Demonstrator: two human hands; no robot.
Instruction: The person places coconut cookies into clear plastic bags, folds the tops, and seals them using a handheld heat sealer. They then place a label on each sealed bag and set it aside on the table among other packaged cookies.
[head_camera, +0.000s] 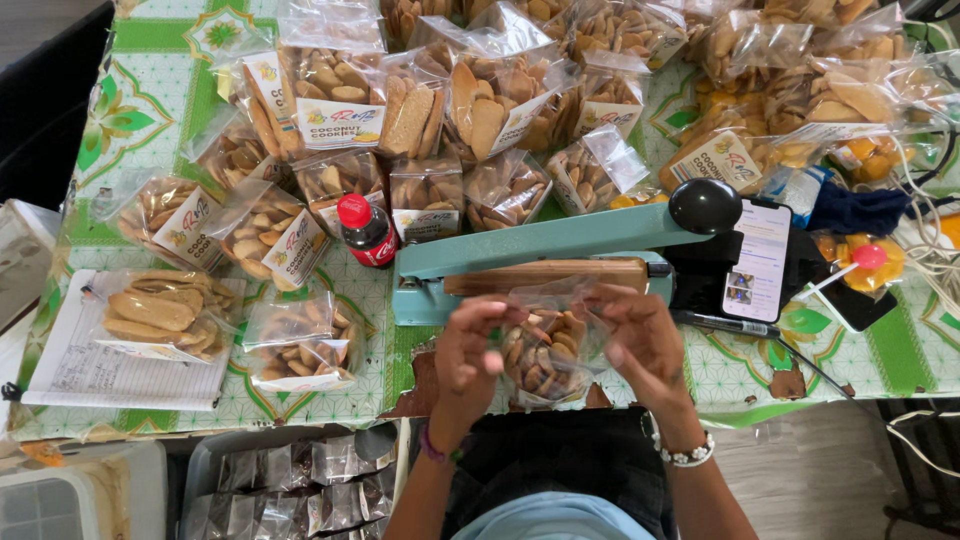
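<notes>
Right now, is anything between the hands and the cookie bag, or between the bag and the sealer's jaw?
Nothing visible. The left hand and right hand both pinch the clear cookie bag at its top. The heat sealer sits just beyond it with its arm down; no object lies in the gap.

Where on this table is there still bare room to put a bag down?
Bare tablecloth shows right of the phone, and a smaller patch lies between the soda bottle and the sealer. The back is crowded with cookie bags.
</notes>
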